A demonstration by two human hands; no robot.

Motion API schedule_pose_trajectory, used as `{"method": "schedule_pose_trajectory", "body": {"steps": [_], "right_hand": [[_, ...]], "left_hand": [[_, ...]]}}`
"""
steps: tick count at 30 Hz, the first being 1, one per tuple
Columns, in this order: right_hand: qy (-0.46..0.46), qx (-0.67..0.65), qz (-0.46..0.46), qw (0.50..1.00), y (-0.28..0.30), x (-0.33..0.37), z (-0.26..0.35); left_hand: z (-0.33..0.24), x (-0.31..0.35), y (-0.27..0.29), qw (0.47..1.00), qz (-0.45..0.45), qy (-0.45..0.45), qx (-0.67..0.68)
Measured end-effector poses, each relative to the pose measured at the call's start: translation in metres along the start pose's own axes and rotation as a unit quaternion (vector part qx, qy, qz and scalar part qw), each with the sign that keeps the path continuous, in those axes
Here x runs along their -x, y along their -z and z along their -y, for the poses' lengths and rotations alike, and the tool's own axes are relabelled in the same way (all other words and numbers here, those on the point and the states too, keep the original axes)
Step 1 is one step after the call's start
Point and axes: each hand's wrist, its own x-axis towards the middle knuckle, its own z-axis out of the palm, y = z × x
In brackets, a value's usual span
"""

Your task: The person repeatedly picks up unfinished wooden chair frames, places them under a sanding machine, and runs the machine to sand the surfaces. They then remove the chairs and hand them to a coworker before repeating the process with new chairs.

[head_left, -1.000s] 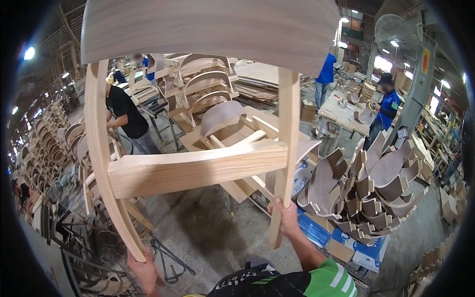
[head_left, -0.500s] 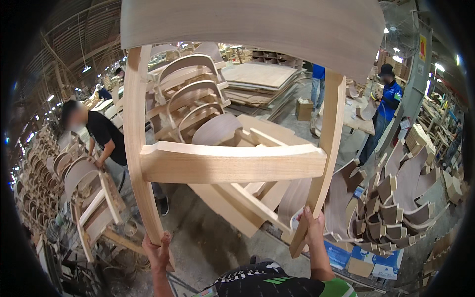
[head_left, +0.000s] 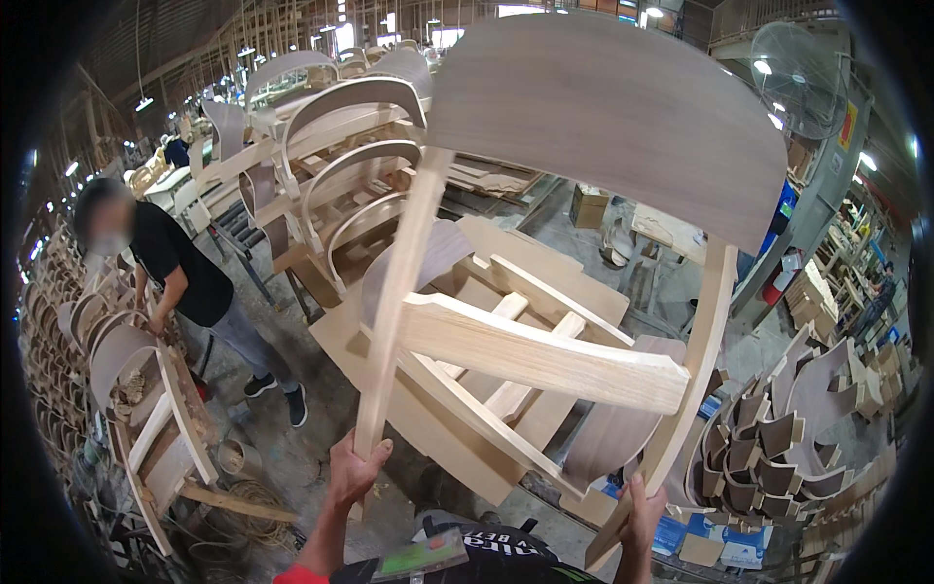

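Observation:
I hold up a wooden chair back frame (head_left: pixel 545 352), tilted, with two pale posts, a crossrail and a wide curved greyish-brown backrest panel (head_left: pixel 603 117) at its top. My left hand (head_left: pixel 354 469) is closed round the lower end of the left post. Lower down, my right hand (head_left: pixel 642 508) grips the right post near its end. Behind the frame, another chair frame (head_left: pixel 506 394) with pale rails lies on brown cardboard sheets (head_left: pixel 462 465).
Stacked chair frames (head_left: pixel 355 156) stand beyond. At left, a person in a black shirt (head_left: pixel 180 263) handles a chair frame (head_left: pixel 161 409). Curved backrest panels (head_left: pixel 769 428) are piled at right, near a grey pillar (head_left: pixel 817 204) and a large fan (head_left: pixel 798 78).
The chair back frame has shifted right and tilted, its right side now lower. Both hands moved right with it, still gripping the posts. My view has turned, showing more of the cardboard.

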Motion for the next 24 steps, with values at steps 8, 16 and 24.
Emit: {"method": "schedule_pose_trajectory", "body": {"steps": [8, 16, 24], "right_hand": [[-0.055, 0.041, -0.095, 0.993, -0.065, 0.036, -0.022], [-0.139, 0.081, -0.132, 0.978, -0.152, 0.059, -0.045], [-0.206, 0.069, -0.147, 0.965, -0.197, 0.031, -0.086]], "left_hand": [[0.038, -0.127, 0.014, 0.986, 0.146, 0.074, -0.014], [0.067, -0.232, 0.039, 0.960, 0.227, 0.117, -0.117], [0.091, -0.306, 0.022, 0.941, 0.266, 0.110, -0.176]]}}
